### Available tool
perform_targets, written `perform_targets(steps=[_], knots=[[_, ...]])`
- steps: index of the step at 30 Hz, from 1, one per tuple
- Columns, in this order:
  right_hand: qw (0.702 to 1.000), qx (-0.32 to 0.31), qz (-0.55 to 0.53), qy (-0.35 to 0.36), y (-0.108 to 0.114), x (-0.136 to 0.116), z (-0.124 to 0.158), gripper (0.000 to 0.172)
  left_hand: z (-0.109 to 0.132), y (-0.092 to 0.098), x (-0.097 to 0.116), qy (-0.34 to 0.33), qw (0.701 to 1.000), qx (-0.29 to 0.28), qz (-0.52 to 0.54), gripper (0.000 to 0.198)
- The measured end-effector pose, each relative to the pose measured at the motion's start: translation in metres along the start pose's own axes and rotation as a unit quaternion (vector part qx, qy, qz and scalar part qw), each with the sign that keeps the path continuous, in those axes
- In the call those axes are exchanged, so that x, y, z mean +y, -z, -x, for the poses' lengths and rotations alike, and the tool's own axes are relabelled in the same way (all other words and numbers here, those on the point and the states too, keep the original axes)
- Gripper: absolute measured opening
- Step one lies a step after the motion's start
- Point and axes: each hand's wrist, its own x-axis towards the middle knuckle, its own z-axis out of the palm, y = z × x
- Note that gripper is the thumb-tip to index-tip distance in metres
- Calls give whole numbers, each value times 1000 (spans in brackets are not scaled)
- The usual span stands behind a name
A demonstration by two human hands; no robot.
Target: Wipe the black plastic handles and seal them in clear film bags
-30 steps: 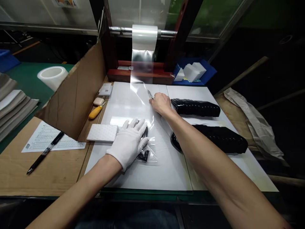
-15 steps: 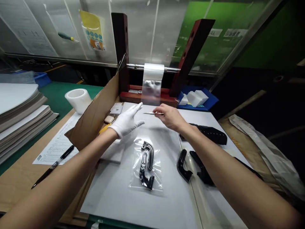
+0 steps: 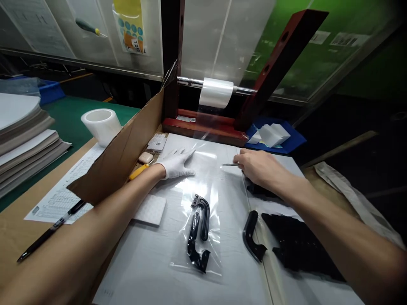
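While left hand [image 3: 176, 165] is splayed, grip released, right hand [image 3: 258, 166] clasps slim blade [image 3: 229, 164]

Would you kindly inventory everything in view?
Curved parts: 3, black, centre
Plastic bag: 1, clear, centre
Larger parts: 2, black, right
Film roll: 1, translucent, rear
Stand: 1, red, rear
Bin: 1, blue, right
Blocks: several, white, in bin
Cardboard: 1, brown, left
Hollow roll: 1, white, left
Paper stack: 1, white, left
Pen: 1, black, left
Screwdriver: 1, green, rear
Pointed tool: 1, silver, centre
Left hand: 1, white-gloved, centre
Right hand: 1, bare, holding tool
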Motion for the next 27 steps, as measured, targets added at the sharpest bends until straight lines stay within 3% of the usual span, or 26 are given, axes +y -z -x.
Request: perform_targets(steps=[6, 8, 12, 15, 18, 21, 23, 27], knots=[[993, 39, -85, -68, -44, -37, -5, 20, 0, 0, -1, -2, 1000, -15, 7, 99], [989, 62, -119, -61, -56, -48, -3, 20, 1, 0, -1, -4, 1000, -12, 10, 93], [973, 97, -210, -1, -63, -57, 14, 12, 5, 6, 8, -21, 999, 14, 25, 59], [945, 151, -289, -13, -67, -62, 31, 16, 17, 14, 26, -54, 997, 46, 43, 41], [901, 209, -379, -24, -72, -74, 55, 22, 44, 15, 46, -97, 992, 67, 55, 37], [869, 238, -433, -9, -77, -92, 91, 34, 82, 1, 61, -132, 987, 76, 58, 34], [869, 228, -439, 17, -78, -103, 119, 37, 110, -14, 70, -152, 983, 84, 52, 29], [888, 193, -408, 93, -84, -115, 171, 20, 164, -43, 85, -196, 975, 106, 11, 28]])
